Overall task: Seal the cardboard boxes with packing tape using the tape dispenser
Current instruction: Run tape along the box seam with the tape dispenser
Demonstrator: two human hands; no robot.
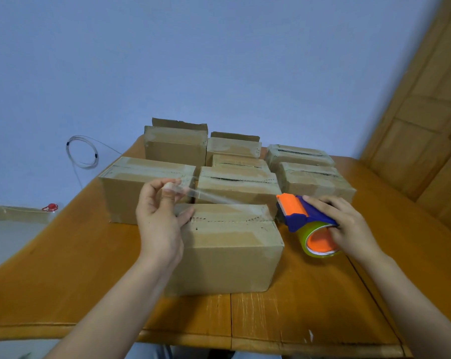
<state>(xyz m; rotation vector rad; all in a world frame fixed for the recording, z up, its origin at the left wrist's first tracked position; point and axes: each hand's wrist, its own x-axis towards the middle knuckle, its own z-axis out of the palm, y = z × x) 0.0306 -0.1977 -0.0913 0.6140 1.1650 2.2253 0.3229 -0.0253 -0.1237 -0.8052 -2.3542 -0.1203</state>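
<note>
A closed cardboard box [232, 252] stands nearest me on the wooden table, its top flaps meeting in a ragged seam. My right hand [346, 226] grips the blue and orange tape dispenser [304, 216] just right of the box, with its clear tape roll hanging below. A strip of clear tape [214, 199] stretches from the dispenser leftward above the box top. My left hand [159, 216] pinches the free end of that strip between thumb and fingers over the box's left edge.
Several more cardboard boxes [146, 185] sit in rows behind the near one; two at the back have raised flaps. The orange wooden table [309, 307] has bare surface in front and to the right. A coiled wire [83, 151] hangs on the wall at left.
</note>
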